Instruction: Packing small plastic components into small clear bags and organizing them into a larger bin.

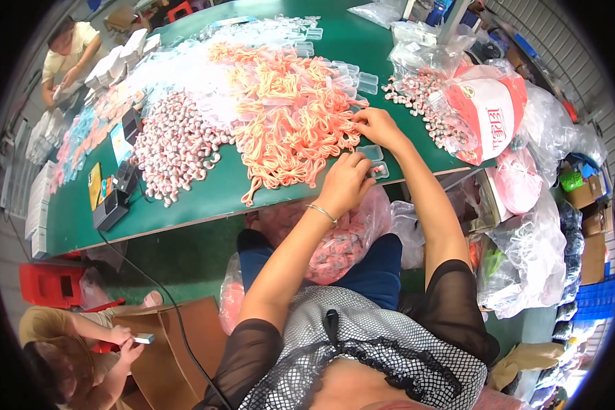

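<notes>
My left hand (347,180) is at the table's near edge with its fingers curled together. Its fingertips meet a small clear plastic case (378,171), which has a little pinkish piece in it. What the fingers grip is hidden. Farther right, my right hand (378,128) bends over the right border of a heap of orange looped cords (287,130). Thumb and fingers are pinched together there, and I cannot make out what is between them. Another part of a clear case (370,152) lies between the hands.
Small pink-and-white pieces (178,147) are heaped left of the cords, with more spilling from a red-and-white bag (485,113) at right. Clear cases (367,82) lie behind. Black boxes (111,210) with a cable stand left. A filled plastic bag (342,239) is below the table. Two people work at left.
</notes>
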Available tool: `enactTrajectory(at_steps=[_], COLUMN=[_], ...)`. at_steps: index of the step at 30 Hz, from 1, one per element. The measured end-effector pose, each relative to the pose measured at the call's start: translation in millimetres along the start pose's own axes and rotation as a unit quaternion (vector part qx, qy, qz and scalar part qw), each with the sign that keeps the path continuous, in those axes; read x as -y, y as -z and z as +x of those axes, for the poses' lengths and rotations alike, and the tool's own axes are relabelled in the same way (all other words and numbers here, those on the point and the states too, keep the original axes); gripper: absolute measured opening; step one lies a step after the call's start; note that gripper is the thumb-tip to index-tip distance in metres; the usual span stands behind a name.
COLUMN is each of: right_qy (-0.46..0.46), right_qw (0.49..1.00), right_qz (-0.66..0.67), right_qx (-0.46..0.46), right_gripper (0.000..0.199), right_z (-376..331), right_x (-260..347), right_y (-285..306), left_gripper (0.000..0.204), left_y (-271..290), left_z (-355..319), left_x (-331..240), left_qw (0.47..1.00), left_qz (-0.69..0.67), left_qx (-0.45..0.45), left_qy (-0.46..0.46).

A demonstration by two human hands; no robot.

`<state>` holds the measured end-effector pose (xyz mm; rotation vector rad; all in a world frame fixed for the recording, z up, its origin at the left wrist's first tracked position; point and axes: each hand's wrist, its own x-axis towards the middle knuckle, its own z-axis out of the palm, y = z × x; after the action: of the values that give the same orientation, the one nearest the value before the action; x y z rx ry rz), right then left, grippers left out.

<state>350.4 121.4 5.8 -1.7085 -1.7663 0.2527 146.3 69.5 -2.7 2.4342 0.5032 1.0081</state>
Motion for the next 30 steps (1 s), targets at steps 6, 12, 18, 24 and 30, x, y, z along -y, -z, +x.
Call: enactTrajectory(at_steps=[6,12,18,24,30], right_qy=[-0.102,-0.12,-0.003,0.11,0.134], right_qw=[0.992,0.967,0.99,0.993,0.99], right_qz=[0.004,0.218,0.14,0.018,-0.044], right_qx=[-0.075,-0.052,-0.026,-0.022,-0.019], right_gripper=[0.018,0.014,0.011,0.012,0.022], right_z=[-22,-75,-103,-112,-123], right_x=[-11,9,32,35,42], right_y=[25,39,32,29,30], left_gripper=[0.038,0.071,0.084,0.061,0.037], left_y=[11,13,13,10,8], left_z=[-4,-2,-1,-2,-6], left_x=[9,11,7,9,11], left_qw=[0.998,0.991,0.986,0.995,0.995], left_qz=[-0.049,-0.098,-0.116,-0.08,-0.073], left_qx=[0.005,0.011,0.016,-0.007,-0.015], left_qy=[0.025,0.094,0.119,0.062,0.07])
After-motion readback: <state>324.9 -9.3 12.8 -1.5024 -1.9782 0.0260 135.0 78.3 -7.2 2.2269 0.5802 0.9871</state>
